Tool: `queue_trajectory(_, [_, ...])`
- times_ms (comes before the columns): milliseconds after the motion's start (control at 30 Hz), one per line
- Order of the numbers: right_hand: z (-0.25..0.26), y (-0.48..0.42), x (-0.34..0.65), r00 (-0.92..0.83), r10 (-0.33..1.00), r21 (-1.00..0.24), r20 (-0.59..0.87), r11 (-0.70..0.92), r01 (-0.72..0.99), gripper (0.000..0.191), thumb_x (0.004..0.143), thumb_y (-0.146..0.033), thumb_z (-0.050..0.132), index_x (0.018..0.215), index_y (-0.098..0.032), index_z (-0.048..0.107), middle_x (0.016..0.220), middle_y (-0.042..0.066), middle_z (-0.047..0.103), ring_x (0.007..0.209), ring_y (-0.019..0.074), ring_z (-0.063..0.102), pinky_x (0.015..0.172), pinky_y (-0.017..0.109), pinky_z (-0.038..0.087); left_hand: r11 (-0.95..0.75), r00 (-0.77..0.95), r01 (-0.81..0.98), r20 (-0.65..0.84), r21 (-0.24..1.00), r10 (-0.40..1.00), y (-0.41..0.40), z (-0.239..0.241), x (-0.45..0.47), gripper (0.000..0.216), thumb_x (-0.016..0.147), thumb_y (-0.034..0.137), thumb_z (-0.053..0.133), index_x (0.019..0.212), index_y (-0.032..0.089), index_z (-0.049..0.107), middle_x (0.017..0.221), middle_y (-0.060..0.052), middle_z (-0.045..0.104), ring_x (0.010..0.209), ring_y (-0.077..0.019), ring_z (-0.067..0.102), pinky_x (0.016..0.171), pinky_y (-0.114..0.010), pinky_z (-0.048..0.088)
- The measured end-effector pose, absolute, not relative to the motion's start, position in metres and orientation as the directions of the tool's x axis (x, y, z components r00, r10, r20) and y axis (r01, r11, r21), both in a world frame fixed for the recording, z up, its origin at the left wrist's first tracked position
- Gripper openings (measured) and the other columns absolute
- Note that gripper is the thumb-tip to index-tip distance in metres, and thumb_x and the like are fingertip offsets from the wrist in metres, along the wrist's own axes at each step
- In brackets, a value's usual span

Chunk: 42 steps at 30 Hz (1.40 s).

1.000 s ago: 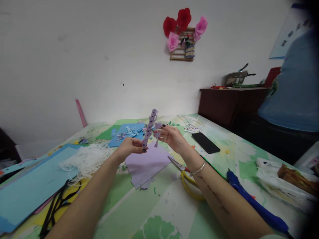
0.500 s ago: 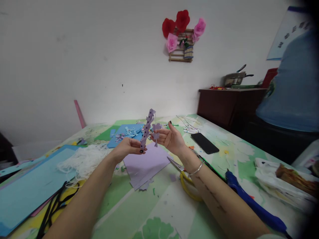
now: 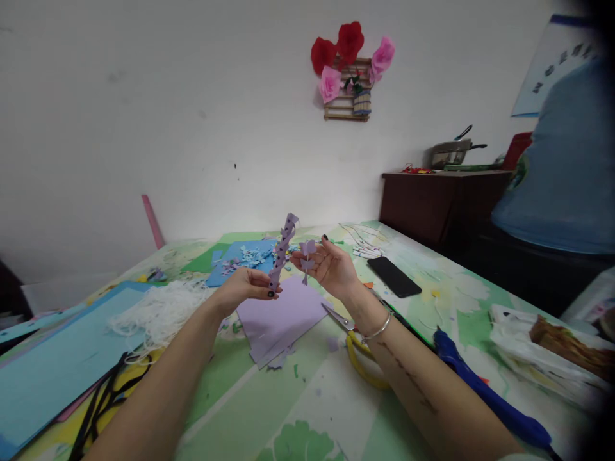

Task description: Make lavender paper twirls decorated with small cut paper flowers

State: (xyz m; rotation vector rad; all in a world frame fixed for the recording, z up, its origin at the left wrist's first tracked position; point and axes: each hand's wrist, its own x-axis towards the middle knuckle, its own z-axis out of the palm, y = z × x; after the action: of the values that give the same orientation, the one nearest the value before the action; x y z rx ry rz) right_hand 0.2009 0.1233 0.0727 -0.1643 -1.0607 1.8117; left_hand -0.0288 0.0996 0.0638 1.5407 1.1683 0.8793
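Observation:
My left hand (image 3: pixel 250 283) grips the lower end of a purple paper tube (image 3: pixel 282 250) dotted with dark holes, held tilted above the table. A string of small purple paper butterflies (image 3: pixel 307 256) hangs at the tube's right side. Behind and beside these butterflies my right hand (image 3: pixel 331 267) is spread, palm up and thumb raised; its fingertips may touch them, though I cannot tell. Below both hands lie sheets of purple paper (image 3: pixel 283 320). Scissors with yellow handles (image 3: pixel 362 365) rest by my right wrist.
A blue glue gun (image 3: pixel 480 384) and a black phone (image 3: pixel 394 276) lie to the right, near a food tray (image 3: pixel 552 346). White string (image 3: pixel 161 317) is heaped on light blue sheets (image 3: pixel 62 365) at left. Blue paper scraps (image 3: pixel 254 256) sit behind the hands.
The butterfly string has swung slightly to the right, away from the tube, with the right hand beside it. The left hand keeps its hold on the tube.

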Motion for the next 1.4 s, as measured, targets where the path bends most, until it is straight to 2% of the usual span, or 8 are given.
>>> queue_trajectory(200, [0.071,0.125,0.201,-0.391,0.862,-0.735,0.324,-0.031,-0.677,0.021,0.077,-0.033,0.062,0.075,-0.017,0.075,0.078,0.006,0.076,0.080,0.0202,0.070,0.082,0.032,0.051,-0.061,0.263,0.258,-0.009,0.964,0.965,0.101,0.062,-0.031,0.024,0.056,0.021,0.083,0.078,0.017,0.075,0.085,-0.007,0.077,0.081,-0.0238,0.072,0.082,-0.037,0.055])
queue_trajectory(300, [0.072,0.124,0.200,-0.349,0.881,-0.734,0.319,-0.003,-0.679,0.016,0.072,-0.027,0.065,0.075,-0.016,0.075,0.076,0.005,0.076,0.078,0.0187,0.070,0.083,0.031,0.052,-0.060,0.264,0.257,-0.010,0.964,0.964,0.101,0.062,-0.031,0.023,0.056,0.021,0.083,0.078,0.017,0.075,0.086,-0.007,0.077,0.082,-0.0237,0.072,0.083,-0.037,0.055])
queue_trajectory(500, [0.073,0.123,0.200,-0.322,0.890,-0.731,0.322,0.018,-0.682,0.015,0.069,-0.027,0.069,0.075,-0.015,0.075,0.077,0.005,0.075,0.077,0.0188,0.070,0.085,0.032,0.052,-0.061,0.272,0.256,-0.011,0.965,0.962,0.101,0.063,-0.031,0.022,0.057,0.020,0.082,0.078,0.017,0.075,0.087,-0.007,0.077,0.083,-0.0240,0.072,0.086,-0.040,0.054])
queue_trajectory(733, [0.074,0.123,0.201,-0.312,0.899,-0.735,0.307,0.016,-0.678,0.014,0.070,-0.026,0.067,0.075,-0.015,0.074,0.078,0.006,0.075,0.079,0.0197,0.071,0.088,0.034,0.051,-0.069,0.274,0.252,-0.003,0.965,0.962,0.101,0.064,-0.031,0.023,0.057,0.022,0.083,0.077,0.017,0.074,0.087,-0.008,0.077,0.083,-0.0248,0.072,0.088,-0.042,0.054])
queue_trajectory(1033, [0.071,0.126,0.202,-0.274,0.925,-0.745,0.263,0.014,-0.667,0.014,0.076,-0.026,0.065,0.083,-0.016,0.072,0.087,0.008,0.076,0.093,0.0227,0.070,0.094,0.037,0.048,-0.071,0.253,0.252,0.005,0.965,0.967,0.099,0.067,-0.031,0.024,0.057,0.023,0.084,0.077,0.017,0.074,0.088,-0.010,0.077,0.083,-0.0252,0.072,0.086,-0.042,0.055])
queue_trajectory(1133, [0.068,0.129,0.203,-0.219,0.943,-0.737,0.251,0.039,-0.674,0.007,0.074,-0.022,0.069,0.079,-0.018,0.067,0.088,0.007,0.076,0.093,0.0228,0.070,0.095,0.038,0.048,-0.071,0.242,0.251,0.009,0.965,0.970,0.099,0.067,-0.031,0.024,0.056,0.023,0.084,0.077,0.017,0.074,0.087,-0.010,0.077,0.082,-0.0249,0.072,0.085,-0.041,0.055])
queue_trajectory(1233, [0.063,0.134,0.205,-0.151,0.960,-0.728,0.238,0.073,-0.682,0.010,0.073,-0.020,0.072,0.074,-0.021,0.062,0.086,0.005,0.076,0.090,0.0216,0.071,0.095,0.038,0.048,-0.070,0.233,0.246,0.011,0.967,0.972,0.100,0.067,-0.032,0.024,0.056,0.024,0.085,0.076,0.017,0.073,0.087,-0.009,0.077,0.082,-0.0250,0.072,0.086,-0.042,0.055])
queue_trajectory(1400, [0.059,0.142,0.208,-0.133,0.967,-0.737,0.217,0.073,-0.672,0.007,0.078,-0.024,0.068,0.074,-0.021,0.063,0.086,0.003,0.075,0.093,0.0192,0.069,0.096,0.036,0.047,-0.070,0.224,0.235,0.016,0.969,0.974,0.099,0.068,-0.033,0.027,0.054,0.027,0.086,0.075,0.016,0.073,0.087,-0.010,0.077,0.082,-0.0252,0.072,0.088,-0.044,0.054])
